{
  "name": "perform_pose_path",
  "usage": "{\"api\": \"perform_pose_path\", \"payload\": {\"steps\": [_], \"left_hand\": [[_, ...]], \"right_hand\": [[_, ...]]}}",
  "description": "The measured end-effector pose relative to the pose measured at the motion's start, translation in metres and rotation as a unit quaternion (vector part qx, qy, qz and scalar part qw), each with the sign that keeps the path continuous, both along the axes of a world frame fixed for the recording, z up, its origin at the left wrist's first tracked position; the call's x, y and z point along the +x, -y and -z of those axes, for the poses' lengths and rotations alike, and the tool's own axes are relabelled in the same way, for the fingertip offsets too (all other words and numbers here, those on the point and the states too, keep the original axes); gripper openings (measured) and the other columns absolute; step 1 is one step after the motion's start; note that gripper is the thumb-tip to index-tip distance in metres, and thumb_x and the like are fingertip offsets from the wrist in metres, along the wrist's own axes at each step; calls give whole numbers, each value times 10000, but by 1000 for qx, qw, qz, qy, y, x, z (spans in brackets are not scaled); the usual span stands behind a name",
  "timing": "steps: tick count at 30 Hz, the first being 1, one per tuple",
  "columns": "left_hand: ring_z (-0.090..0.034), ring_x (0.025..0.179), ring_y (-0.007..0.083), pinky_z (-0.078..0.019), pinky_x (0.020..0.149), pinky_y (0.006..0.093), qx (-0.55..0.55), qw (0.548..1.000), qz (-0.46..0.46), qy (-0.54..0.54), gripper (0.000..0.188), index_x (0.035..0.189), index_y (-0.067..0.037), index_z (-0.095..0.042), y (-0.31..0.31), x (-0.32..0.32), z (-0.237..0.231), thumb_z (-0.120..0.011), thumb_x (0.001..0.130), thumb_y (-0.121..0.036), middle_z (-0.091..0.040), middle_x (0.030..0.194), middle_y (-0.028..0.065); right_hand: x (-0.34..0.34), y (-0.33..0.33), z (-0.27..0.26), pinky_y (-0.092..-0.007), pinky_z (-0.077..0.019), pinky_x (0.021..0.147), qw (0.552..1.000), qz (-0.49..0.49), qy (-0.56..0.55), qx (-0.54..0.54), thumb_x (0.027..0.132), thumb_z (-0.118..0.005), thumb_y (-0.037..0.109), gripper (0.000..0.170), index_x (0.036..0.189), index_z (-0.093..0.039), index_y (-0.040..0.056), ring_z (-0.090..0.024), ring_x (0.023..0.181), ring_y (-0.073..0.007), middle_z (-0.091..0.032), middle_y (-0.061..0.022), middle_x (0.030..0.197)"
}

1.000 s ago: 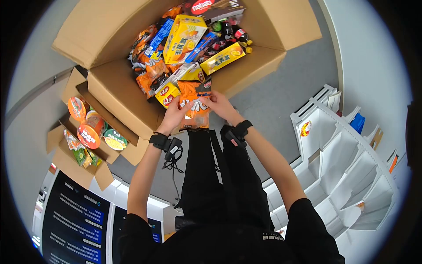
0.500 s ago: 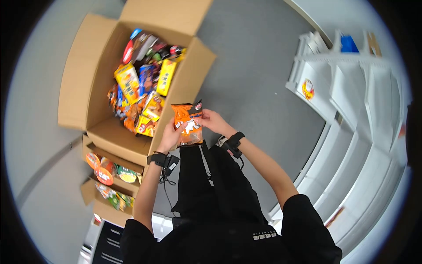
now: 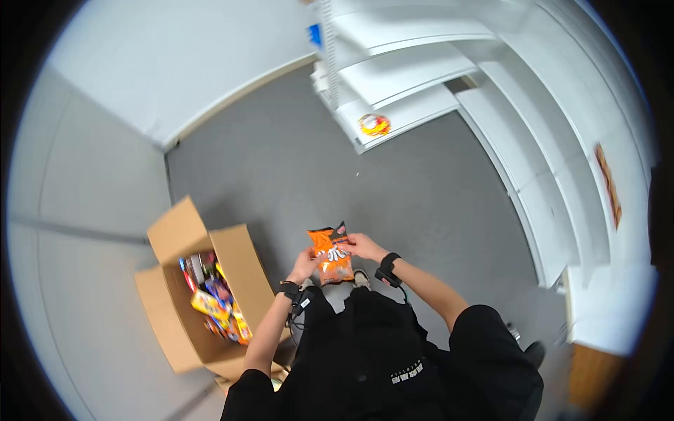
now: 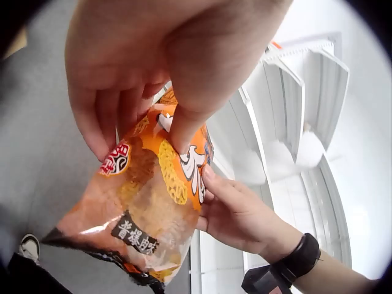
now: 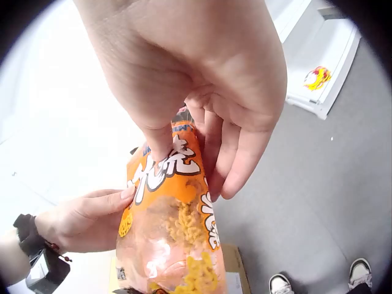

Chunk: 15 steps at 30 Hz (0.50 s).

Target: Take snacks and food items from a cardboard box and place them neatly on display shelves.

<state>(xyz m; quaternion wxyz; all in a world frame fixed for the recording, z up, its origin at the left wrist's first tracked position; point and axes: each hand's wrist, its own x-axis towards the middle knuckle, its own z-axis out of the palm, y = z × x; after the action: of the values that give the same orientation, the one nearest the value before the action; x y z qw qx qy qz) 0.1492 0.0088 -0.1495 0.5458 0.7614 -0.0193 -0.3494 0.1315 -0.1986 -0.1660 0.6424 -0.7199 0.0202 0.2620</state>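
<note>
An orange and black snack bag [image 3: 333, 257] is held up in front of the body between both hands. The left hand [image 3: 306, 265] grips its left edge; in the left wrist view that thumb presses the printed front, with the fingers behind. On the opposite edge, the right hand [image 3: 365, 247] pinches the bag near its upper part. Noodle-like pieces show through the clear lower part of the bag [image 5: 177, 245] in the right wrist view.
A cardboard box [image 3: 245, 269] of mixed snacks stands on the floor at lower left. White shelves [image 3: 414, 70] curve from the top round to the right, with a red and yellow packet [image 3: 375, 125] on a low shelf. Grey floor [image 3: 281, 154] lies between.
The view has swung toward the shelves, so the snack box now appears farther off at lower left. Both hands keep hold of the bag, now away from the box.
</note>
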Motion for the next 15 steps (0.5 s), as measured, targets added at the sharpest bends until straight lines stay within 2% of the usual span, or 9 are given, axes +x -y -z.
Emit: {"api": "perform_pose_path", "payload": {"steps": [3, 5, 7, 10, 12, 13, 15], "left_hand": [[-538, 741, 146, -458, 599, 249, 37, 994, 104, -13, 374, 995, 21, -404, 71, 28, -33, -581, 738, -184, -549, 819, 98], [-539, 741, 140, -458, 605, 245, 31, 986, 161, -1, 368, 1000, 22, -397, 114, 42, -43, -570, 746, -181, -551, 820, 95], [-539, 745, 139, -458, 607, 247, 11, 969, 246, 1, 343, 987, 26, -402, 163, 54, -40, -558, 754, -173, -550, 827, 92], [-538, 752, 137, -461, 605, 246, 17, 940, 340, 38, 324, 976, 24, -405, 232, 65, -37, -546, 762, -173, -544, 850, 91], [-537, 714, 128, -455, 561, 240, 10, 940, 340, -12, 276, 924, 25, -419, 279, 64, -40, -549, 755, -151, -551, 809, 86], [-537, 714, 128, -455, 561, 240, 4, 930, 367, -8, 276, 924, 25, -419, 302, 61, -39, -549, 755, -151, -551, 809, 86], [-535, 776, 136, -464, 601, 243, 15, 887, 461, -3, 312, 973, 16, -411, 349, 54, -38, -537, 768, -182, -533, 884, 85]], "right_hand": [[-14, 62, -34, -236, -443, 580, 996, 83, 7, -14, 775, -530, 224, 291, 892, -490, -40, -507, 706, -89, -556, -62, 793], [-23, 95, -36, -231, -431, 528, 982, 183, 32, 38, 752, -556, 250, 297, 840, -530, -33, -501, 599, -84, -564, -55, 698], [-37, 136, -31, -238, -438, 518, 964, 257, 54, 43, 746, -555, 282, 322, 856, -542, -20, -517, 589, -100, -566, -55, 680], [-53, 182, -35, -257, -459, 515, 951, 301, 57, -43, 711, -568, 366, 418, 861, -539, -23, -544, 596, -134, -565, -79, 690], [-76, 214, -49, -259, -466, 532, 928, 367, 40, -42, 712, -568, 366, 427, 862, -533, -33, -546, 601, -138, -564, -90, 704], [-85, 228, -53, -262, -472, 548, 919, 391, 24, -33, 713, -567, 365, 436, 863, -527, -42, -548, 606, -142, -562, -101, 719], [-104, 257, -53, -248, -463, 551, 899, 436, 25, -30, 738, -551, 332, 390, 892, -521, -25, -535, 627, -119, -563, -69, 752]]}}
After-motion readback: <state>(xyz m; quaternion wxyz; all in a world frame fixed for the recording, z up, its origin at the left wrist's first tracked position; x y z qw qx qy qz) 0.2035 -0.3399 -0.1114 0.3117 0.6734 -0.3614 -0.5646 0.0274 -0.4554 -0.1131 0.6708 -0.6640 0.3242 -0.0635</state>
